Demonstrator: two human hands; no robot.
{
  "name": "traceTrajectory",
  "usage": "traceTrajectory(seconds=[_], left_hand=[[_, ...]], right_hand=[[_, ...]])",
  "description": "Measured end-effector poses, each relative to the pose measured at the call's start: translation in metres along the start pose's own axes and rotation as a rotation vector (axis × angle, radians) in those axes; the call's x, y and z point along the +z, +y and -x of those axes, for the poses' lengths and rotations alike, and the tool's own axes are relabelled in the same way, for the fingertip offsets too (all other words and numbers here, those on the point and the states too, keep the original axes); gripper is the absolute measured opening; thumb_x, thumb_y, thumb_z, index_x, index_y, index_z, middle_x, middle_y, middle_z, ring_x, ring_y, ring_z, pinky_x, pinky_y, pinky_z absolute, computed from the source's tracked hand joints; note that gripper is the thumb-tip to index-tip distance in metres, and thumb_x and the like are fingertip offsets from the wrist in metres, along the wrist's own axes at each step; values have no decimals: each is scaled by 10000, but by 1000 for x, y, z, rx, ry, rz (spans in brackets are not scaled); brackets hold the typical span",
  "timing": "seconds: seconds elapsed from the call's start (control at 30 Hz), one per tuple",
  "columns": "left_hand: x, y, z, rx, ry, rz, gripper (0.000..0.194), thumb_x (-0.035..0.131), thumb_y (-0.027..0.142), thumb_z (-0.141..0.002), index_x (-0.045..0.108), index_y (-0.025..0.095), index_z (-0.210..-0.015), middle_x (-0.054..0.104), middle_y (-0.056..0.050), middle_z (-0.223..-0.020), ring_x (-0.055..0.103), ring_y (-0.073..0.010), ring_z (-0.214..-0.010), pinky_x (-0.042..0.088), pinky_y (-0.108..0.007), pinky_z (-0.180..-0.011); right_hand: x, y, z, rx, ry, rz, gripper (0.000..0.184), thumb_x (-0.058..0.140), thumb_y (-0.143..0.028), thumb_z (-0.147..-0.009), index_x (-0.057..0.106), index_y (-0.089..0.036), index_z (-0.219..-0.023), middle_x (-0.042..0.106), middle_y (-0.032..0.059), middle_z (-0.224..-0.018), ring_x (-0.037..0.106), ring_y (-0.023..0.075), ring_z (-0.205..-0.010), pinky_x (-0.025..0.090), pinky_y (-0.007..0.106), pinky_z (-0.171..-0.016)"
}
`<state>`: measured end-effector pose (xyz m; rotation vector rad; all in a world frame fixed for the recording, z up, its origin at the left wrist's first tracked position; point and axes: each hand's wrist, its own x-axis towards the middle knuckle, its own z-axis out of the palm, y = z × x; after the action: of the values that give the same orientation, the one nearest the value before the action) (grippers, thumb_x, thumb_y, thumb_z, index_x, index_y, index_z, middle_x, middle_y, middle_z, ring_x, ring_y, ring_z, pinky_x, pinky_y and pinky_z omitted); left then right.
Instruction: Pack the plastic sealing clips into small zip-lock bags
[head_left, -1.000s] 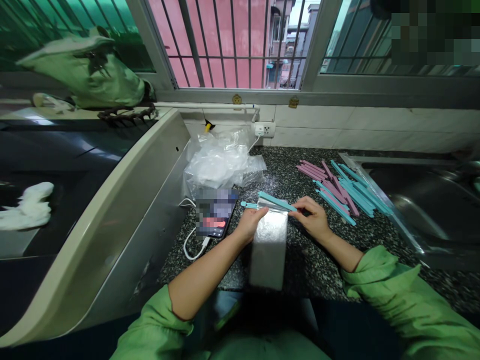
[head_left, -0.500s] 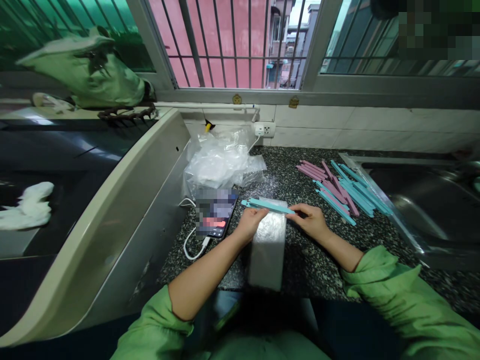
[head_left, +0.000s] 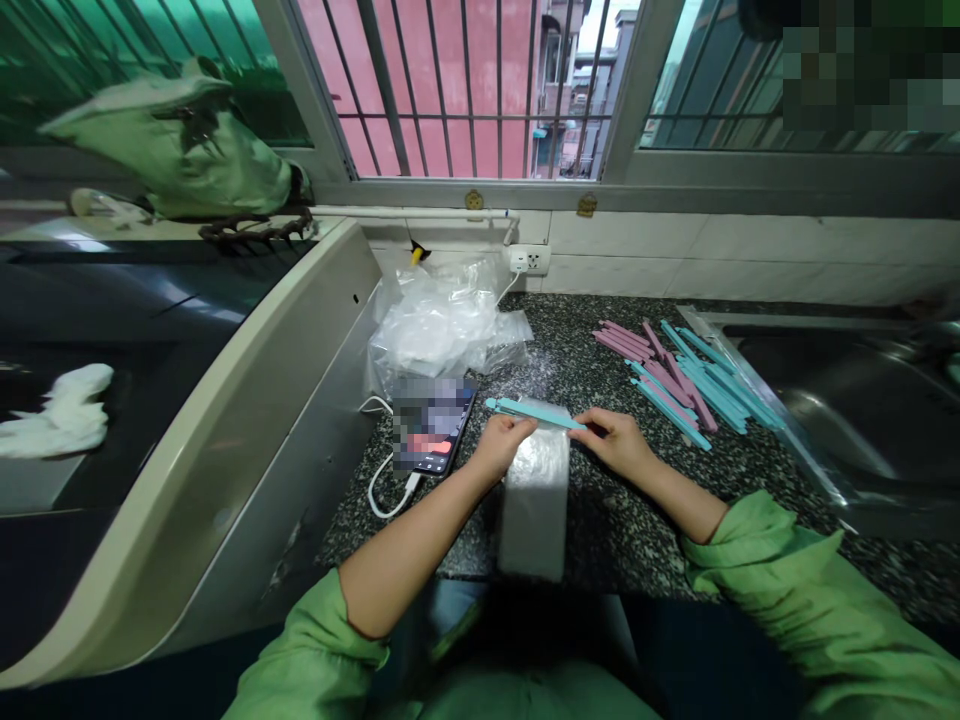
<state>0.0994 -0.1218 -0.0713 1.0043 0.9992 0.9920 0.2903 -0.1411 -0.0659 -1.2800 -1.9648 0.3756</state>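
Observation:
A light blue bag-sealing clip (head_left: pixel 536 411) lies slantwise across the far end of a pale, block-shaped package (head_left: pixel 534 520) whose top is shiny clear plastic. Its left part is pinched by my left hand (head_left: pixel 504 446), thumb along the near edge. At the clip's right end, the fingertips of my right hand (head_left: pixel 616 440) are closed on it. Whether plastic sits inside the clip is too fine to make out. Right of my hands lies a loose pile of similar pink clips (head_left: pixel 622 341) and blue clips (head_left: pixel 716 390).
A phone (head_left: pixel 442 430) with a white cable lies left of my hands. Crumpled clear plastic bags (head_left: pixel 442 325) sit behind it. At right is a metal sink (head_left: pixel 847 400); at left, a stove's raised side panel (head_left: pixel 247 400). A wall socket (head_left: pixel 534 259) is at the back.
My right hand has shifted slightly left along with the clip's right end. The clip looks narrower, its two strips closer together. My left hand stays nearly in place.

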Motion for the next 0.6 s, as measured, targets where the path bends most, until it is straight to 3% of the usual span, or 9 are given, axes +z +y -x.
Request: traceTrajectory(seconds=[0.3,0.6], left_hand=[[-2,-6,-4,94,-47,-120,326,611,388,-560,427,155,-425,339,56,-422,282,-60,-445,190,-220,-483],[-6,3,0,188,-20,-114,476,545,524,-671,414,158,-397,365,46,-367,320,-56,-390,225,-228,-455]], right_hand=[[-5,0,0,-58,-17,78,237,539,-392,-793,626,-175,-753,649,39,-675,569,140,-584,412,235,-547],[-12,5,-2,-75,22,116,231,531,-388,-796,616,-178,-747,639,44,-676,578,151,-602,426,248,-568]])
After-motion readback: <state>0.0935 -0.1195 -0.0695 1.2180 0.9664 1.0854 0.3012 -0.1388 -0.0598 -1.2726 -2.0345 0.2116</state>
